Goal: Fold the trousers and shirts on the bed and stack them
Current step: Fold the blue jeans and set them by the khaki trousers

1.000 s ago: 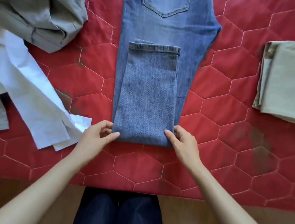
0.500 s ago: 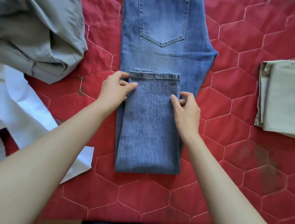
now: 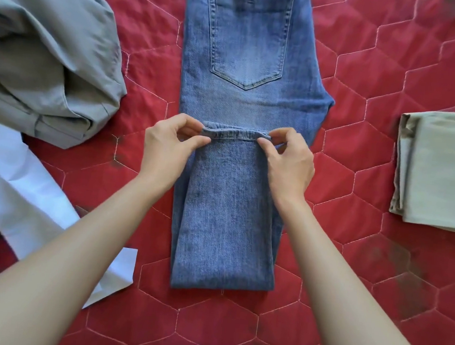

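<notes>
Jeans (image 3: 244,91) lie mid-bed (image 3: 367,74), legs folded up once. Your left hand (image 3: 165,150) and right hand (image 3: 287,164) each pinch a hem (image 3: 232,134) corner; keep corners level, square to side seams, then flatten.

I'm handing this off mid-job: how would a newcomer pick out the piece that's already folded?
Start from the red quilted bed cover and the blue jeans laid down its middle. Look to the right edge of the view: the beige folded garment lies there alone, flat, square-edged and layered, unlike the rumpled grey garment and the white shirt on the left.
</notes>
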Demonstrator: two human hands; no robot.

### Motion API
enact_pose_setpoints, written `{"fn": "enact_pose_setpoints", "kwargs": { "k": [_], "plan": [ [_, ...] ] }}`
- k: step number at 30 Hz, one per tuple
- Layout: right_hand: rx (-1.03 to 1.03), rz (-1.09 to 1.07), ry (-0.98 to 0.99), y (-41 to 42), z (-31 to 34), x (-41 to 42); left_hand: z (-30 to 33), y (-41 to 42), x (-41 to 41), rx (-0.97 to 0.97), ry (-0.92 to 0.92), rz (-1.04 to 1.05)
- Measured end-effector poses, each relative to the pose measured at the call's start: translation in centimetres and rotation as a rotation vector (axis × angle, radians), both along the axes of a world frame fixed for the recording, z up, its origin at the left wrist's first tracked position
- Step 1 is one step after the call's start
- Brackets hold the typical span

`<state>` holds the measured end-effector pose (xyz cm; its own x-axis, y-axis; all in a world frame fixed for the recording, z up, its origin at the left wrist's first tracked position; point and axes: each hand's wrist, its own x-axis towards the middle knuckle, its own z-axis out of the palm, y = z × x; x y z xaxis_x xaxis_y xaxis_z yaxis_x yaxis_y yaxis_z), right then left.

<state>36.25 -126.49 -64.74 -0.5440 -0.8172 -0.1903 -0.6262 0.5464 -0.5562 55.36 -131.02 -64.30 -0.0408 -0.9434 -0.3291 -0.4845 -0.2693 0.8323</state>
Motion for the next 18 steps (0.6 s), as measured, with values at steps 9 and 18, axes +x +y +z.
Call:
{"fn": "enact_pose_setpoints", "kwargs": {
  "k": [9, 18],
  "plan": [
    [0.028, -0.096, -0.053, -0.4, -0.4, -1.1, -0.7, -1.4, -1.7, -0.078, -0.237, -0.135],
    [0.192, 0.044, -0.132, -1.7, 0.1, -1.8, -1.1, -3.1, -1.5, 0.101, -0.315, -0.275]
  ]
}}
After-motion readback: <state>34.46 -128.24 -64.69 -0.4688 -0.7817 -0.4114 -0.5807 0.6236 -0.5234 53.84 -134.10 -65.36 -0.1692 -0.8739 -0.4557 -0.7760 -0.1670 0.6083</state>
